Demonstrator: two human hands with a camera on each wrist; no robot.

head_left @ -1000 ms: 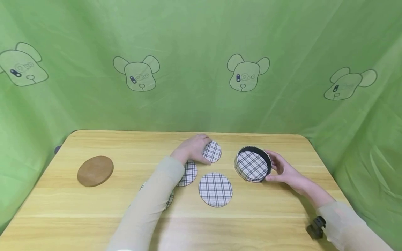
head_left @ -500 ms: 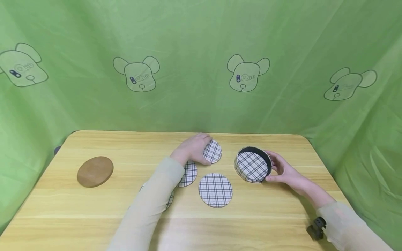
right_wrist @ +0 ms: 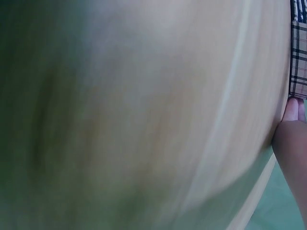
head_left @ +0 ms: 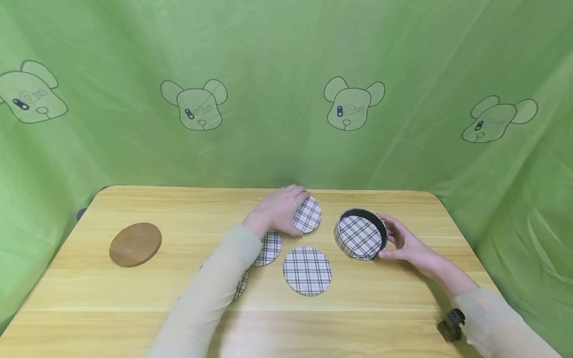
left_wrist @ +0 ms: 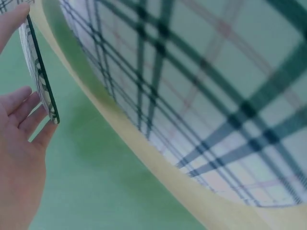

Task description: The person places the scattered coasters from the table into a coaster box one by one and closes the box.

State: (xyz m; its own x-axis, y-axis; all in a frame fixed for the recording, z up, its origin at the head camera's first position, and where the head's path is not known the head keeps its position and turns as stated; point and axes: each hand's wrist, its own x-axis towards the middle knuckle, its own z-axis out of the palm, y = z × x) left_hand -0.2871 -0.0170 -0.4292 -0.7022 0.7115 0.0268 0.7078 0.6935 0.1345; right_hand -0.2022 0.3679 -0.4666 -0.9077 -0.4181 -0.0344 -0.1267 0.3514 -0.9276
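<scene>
In the head view my left hand (head_left: pixel 277 211) holds a round plaid coaster (head_left: pixel 309 215) by its edges near the table's far side. The left wrist view shows that coaster (left_wrist: pixel 38 72) edge-on, pinched between thumb and fingertips. My right hand (head_left: pixel 405 244) grips the right side of a round plaid holder (head_left: pixel 376 223) with a black inner wall and a plaid face at the bottom. At the right wrist view's edge, fingers (right_wrist: pixel 291 109) touch the plaid wall of this holder (right_wrist: pixel 299 60). A plaid coaster (head_left: pixel 307 271) lies flat between both arms.
Two more plaid coasters, one beside the left wrist (head_left: pixel 269 248) and one beneath the sleeve (head_left: pixel 241 287), are partly hidden by the left arm. A round brown disc (head_left: pixel 136 244) rests on the wooden table (head_left: pixel 358 318) at left. Green curtain (head_left: pixel 277 159) hangs behind.
My left hand has moved slightly away and to the right, bringing the held coaster with it. The right hand and holder stay where they were.
</scene>
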